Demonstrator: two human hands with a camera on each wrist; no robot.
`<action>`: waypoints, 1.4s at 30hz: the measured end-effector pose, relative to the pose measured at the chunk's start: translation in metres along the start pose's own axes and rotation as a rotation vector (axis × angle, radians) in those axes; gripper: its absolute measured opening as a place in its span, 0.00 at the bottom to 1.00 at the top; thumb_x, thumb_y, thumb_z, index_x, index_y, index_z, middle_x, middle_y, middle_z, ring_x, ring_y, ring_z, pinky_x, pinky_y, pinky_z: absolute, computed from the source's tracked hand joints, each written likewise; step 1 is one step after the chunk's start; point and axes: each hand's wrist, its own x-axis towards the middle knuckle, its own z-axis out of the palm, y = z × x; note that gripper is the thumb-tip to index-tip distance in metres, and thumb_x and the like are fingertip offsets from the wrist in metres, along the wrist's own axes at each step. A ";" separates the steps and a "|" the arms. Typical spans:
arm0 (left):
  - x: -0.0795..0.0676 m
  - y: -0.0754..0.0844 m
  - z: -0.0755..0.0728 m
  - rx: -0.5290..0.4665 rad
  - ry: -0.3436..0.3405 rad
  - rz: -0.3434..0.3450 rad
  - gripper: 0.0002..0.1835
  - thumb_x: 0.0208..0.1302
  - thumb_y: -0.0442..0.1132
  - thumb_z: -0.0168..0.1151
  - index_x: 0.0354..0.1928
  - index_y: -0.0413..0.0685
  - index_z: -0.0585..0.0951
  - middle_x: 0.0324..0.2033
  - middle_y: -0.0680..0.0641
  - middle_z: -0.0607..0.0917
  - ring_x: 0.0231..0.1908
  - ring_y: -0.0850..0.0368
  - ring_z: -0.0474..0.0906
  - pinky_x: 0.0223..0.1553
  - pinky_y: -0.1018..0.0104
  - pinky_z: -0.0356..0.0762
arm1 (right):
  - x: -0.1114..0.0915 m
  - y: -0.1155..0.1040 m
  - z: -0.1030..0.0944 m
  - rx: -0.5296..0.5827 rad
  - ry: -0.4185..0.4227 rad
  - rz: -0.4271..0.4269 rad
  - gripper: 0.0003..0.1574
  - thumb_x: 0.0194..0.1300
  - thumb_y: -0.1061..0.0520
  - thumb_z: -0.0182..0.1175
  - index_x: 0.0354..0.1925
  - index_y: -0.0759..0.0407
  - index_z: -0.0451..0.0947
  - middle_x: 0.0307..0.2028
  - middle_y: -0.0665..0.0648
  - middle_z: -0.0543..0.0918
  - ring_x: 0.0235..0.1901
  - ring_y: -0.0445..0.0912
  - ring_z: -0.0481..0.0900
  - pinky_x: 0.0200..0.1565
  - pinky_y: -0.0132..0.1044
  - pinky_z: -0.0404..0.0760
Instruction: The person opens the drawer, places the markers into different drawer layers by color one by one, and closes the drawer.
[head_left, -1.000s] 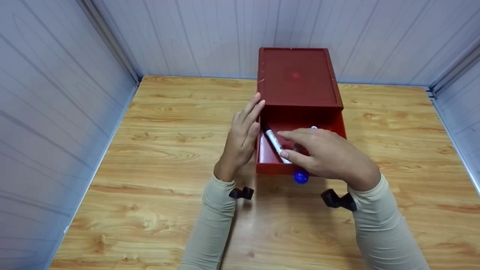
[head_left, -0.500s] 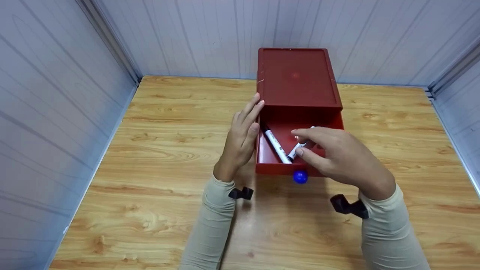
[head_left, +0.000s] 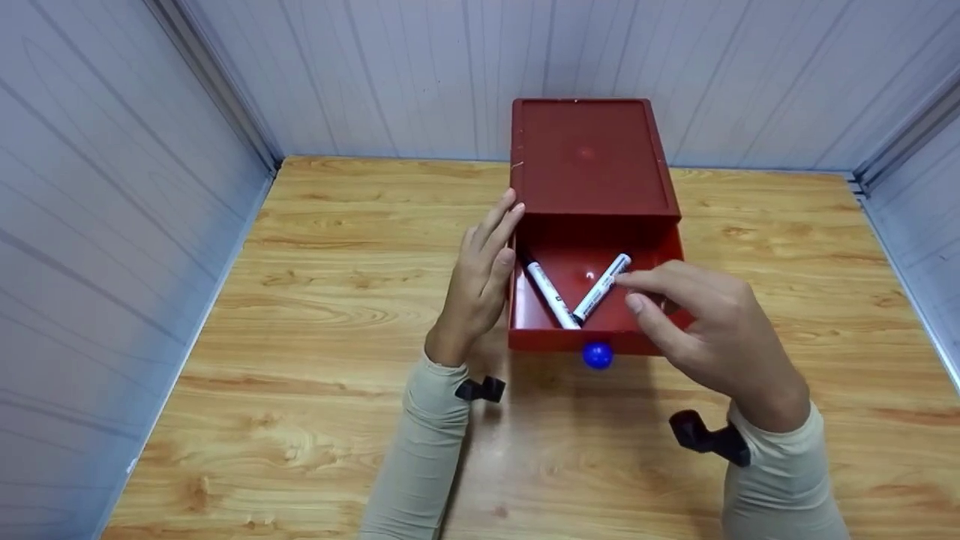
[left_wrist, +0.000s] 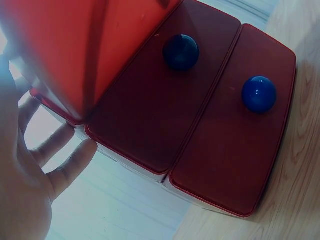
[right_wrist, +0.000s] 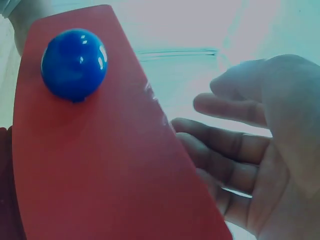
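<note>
A red drawer cabinet (head_left: 589, 154) stands near the back wall with its top drawer (head_left: 544, 340) pulled out. Inside lie two white markers: the left marker (head_left: 555, 296) slants along the left side, while the right marker (head_left: 602, 289) leans the other way, their near ends close together. My left hand (head_left: 480, 277) rests along the cabinet's left side, fingers straight. Over the drawer's right wall is my right hand (head_left: 720, 330), loosely bent and holding nothing; its index fingertip overlaps the right marker in the head view. A blue knob (right_wrist: 75, 65) sits on the drawer front.
Below the pulled-out drawer, the left wrist view shows a middle drawer (left_wrist: 145, 115) and a bottom drawer (left_wrist: 225, 135), both closed, each with a blue knob. Pale panel walls enclose the wooden table (head_left: 337, 315). Black mounts stick out from both sleeves.
My right hand has drawn back rightward from above the markers toward the drawer's right wall, uncovering the right marker. My left hand has stayed against the cabinet.
</note>
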 end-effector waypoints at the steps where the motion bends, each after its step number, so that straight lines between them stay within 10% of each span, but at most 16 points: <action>1: -0.001 0.000 0.000 -0.001 -0.003 -0.004 0.31 0.81 0.54 0.33 0.74 0.44 0.66 0.76 0.49 0.60 0.72 0.55 0.59 0.64 0.54 0.59 | -0.002 -0.001 0.000 -0.006 0.016 0.005 0.17 0.61 0.64 0.66 0.49 0.58 0.86 0.36 0.48 0.85 0.28 0.39 0.75 0.33 0.25 0.74; 12: -0.001 -0.003 -0.002 -0.005 0.016 0.013 0.31 0.81 0.54 0.33 0.73 0.42 0.67 0.75 0.46 0.62 0.71 0.54 0.60 0.60 0.53 0.60 | -0.024 -0.016 0.012 0.030 0.089 -0.045 0.18 0.74 0.49 0.57 0.45 0.60 0.87 0.30 0.49 0.84 0.23 0.38 0.72 0.26 0.26 0.72; 42: -0.002 -0.004 -0.002 -0.002 0.005 0.002 0.31 0.81 0.54 0.33 0.74 0.44 0.65 0.76 0.49 0.60 0.72 0.55 0.59 0.62 0.54 0.60 | -0.050 -0.021 0.027 0.007 -0.178 0.088 0.25 0.60 0.61 0.70 0.57 0.52 0.83 0.38 0.42 0.84 0.27 0.33 0.76 0.27 0.23 0.75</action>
